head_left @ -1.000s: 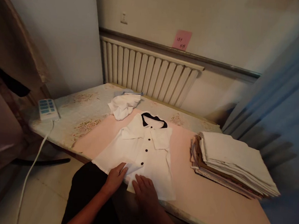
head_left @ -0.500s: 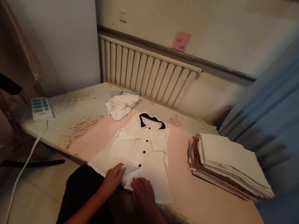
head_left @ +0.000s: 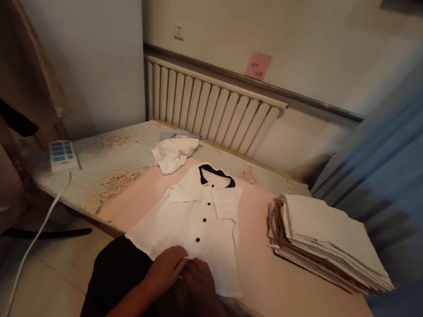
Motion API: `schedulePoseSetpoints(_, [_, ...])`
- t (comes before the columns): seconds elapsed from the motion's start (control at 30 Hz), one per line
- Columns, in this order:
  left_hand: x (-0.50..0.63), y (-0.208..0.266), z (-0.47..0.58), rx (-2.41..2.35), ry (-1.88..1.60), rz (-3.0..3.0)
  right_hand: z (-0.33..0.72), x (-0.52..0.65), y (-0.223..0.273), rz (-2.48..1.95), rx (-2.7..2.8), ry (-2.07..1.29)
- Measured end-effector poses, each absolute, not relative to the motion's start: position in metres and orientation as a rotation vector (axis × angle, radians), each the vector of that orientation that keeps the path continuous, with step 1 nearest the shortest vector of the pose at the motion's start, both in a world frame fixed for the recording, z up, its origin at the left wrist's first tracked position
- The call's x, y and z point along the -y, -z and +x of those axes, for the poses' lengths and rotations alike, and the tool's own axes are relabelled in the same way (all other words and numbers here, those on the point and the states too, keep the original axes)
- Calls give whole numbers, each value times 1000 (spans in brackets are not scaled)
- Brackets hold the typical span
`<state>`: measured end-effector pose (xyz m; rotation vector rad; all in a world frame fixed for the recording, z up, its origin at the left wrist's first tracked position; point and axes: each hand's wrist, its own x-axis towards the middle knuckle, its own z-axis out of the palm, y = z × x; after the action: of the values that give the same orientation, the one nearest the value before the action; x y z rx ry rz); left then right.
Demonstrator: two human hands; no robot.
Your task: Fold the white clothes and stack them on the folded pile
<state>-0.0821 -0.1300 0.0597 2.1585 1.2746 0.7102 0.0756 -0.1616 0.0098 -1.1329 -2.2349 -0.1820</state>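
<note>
A white short-sleeved shirt (head_left: 183, 220) with a black collar and dark buttons lies front up on the table, collar pointing away from me. Both its sleeves are folded in over the chest. At the hem, along the button line, my left hand (head_left: 168, 269) pinches the fabric. Close against it, my right hand (head_left: 199, 279) is closed on the same hem. A thin white edge of cloth shows between the fingers of both hands. My fingertips are partly hidden.
Pink cloth (head_left: 256, 277) covers much of the flowered table (head_left: 88, 151). A stack of folded fabric (head_left: 331, 235) lies at right, a crumpled white garment (head_left: 174, 155) at the back. A power strip (head_left: 62, 156) with a white cord sits on the left corner; a radiator (head_left: 209, 108) stands behind.
My hands have come together at the shirt's front hem and now pinch it side by side. Before, they were apart, with the left lifting a flap of the hem. The view has tilted slightly.
</note>
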Motion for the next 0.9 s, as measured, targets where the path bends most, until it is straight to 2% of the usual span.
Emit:
schedulePoseSetpoints(0.2, [127,-69,-79,-1266,-573,2183,89,178,-16,-975,2252,97])
schedulePoseSetpoints(0.43, [92,-32,-52,-1363,-730,2535,111,147,-52,-1377,1886,-17])
schedulePoseSetpoints(0.6, [90,-9,-40,-1407,-619,2655,120,102,-35,-1428,2010,137])
schedulePoseSetpoints(0.77, [84,-7,-55,-1362,-604,2596,118,87,-15,-1419,2195,233])
schedulePoseSetpoints(0.9, [64,-28,-107,-1743,-690,2409,115,89,-12,-1477,2249,234])
